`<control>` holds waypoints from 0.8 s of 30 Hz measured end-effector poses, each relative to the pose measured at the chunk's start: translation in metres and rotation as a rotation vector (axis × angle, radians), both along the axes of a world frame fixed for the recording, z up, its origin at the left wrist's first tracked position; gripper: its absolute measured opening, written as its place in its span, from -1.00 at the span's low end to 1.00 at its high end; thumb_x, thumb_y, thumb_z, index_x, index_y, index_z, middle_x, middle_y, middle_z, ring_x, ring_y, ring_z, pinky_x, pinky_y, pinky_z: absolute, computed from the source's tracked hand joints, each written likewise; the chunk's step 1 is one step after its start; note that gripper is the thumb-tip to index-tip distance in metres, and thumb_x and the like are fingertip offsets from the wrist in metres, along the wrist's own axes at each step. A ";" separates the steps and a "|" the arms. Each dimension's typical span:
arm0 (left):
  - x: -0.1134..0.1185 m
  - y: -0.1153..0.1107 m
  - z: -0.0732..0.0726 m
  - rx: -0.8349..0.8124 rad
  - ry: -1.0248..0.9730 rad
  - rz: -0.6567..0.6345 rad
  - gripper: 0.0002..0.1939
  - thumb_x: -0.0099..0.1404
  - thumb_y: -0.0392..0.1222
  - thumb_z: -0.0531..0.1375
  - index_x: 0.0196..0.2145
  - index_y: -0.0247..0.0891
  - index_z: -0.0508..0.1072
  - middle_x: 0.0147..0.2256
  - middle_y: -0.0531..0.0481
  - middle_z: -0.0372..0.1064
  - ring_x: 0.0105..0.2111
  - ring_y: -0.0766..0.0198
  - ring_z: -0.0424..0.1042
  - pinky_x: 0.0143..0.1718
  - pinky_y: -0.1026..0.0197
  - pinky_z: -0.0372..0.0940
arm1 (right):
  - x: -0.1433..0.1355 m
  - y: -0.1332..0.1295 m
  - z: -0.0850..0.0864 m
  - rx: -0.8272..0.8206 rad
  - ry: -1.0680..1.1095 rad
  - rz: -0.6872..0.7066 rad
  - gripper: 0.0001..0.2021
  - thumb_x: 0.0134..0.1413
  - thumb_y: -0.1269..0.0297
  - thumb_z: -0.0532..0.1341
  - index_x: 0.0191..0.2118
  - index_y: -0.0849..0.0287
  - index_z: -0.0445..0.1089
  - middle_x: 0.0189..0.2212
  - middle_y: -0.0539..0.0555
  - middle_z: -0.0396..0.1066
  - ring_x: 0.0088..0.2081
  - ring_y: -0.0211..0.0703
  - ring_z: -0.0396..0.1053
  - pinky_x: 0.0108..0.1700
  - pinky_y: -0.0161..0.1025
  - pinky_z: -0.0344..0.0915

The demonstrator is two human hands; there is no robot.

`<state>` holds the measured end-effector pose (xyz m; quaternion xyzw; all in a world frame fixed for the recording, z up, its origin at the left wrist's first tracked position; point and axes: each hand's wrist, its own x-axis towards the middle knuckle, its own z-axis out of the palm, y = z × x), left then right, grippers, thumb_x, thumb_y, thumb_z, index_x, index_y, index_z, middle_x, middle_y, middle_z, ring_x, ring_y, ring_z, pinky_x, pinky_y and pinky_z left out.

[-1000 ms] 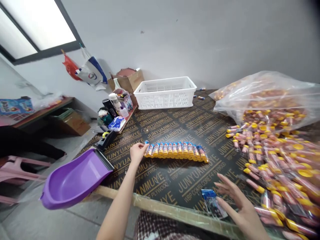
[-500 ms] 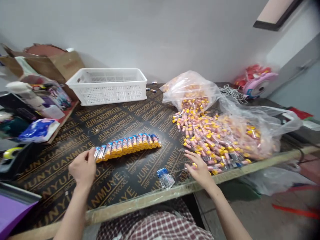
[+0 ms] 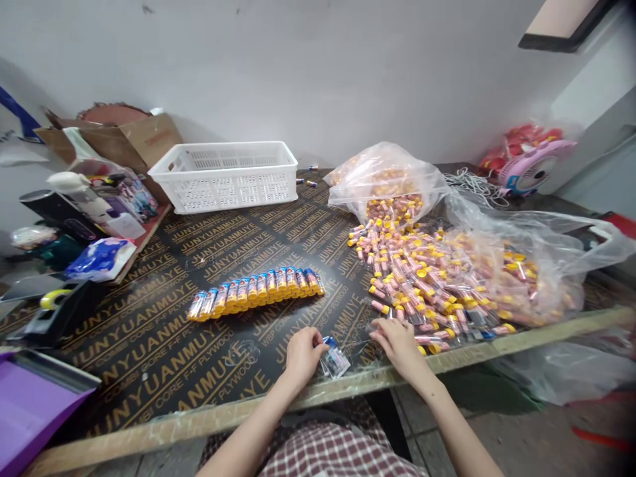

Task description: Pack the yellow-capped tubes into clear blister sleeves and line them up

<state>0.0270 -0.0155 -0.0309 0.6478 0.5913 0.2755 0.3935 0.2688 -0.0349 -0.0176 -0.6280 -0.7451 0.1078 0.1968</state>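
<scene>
My left hand [image 3: 304,354] is at the small stack of blue and clear labels [image 3: 336,361] near the table's front edge, its fingers closed at the stack's left side; what they grip is too small to tell. My right hand [image 3: 399,344] rests at the lower left edge of a heap of pink tubes with yellow caps [image 3: 412,278], fingers bent; whether a tube is between them is hidden. Left of the middle lies a slanting row of blue and orange wrapped tubes [image 3: 256,289], packed side by side, which neither hand touches.
A white basket [image 3: 233,189] stands at the back. Plastic bags of tubes [image 3: 392,172] lie behind the heap. At the left are a tape dispenser [image 3: 54,311], a purple tray [image 3: 34,404] and a blue packet [image 3: 99,257]; a pink fan [image 3: 536,169] stands back right.
My left hand has moved right, from the left end of the tube row to the labels. My right hand stays by the heap, its fingers now more bent. The view has shifted slightly.
</scene>
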 end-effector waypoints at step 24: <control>-0.018 0.005 0.026 -0.475 -1.063 0.444 -0.65 -0.23 -0.25 0.42 -0.44 -0.39 0.45 -0.47 -0.04 0.47 -0.53 0.37 0.41 -0.46 0.35 0.33 | -0.080 -0.029 0.021 0.129 0.831 -0.088 -0.81 0.06 0.26 0.20 -0.18 0.12 0.41 -0.11 0.16 0.36 -0.06 -0.02 0.34 -0.15 -0.13 0.39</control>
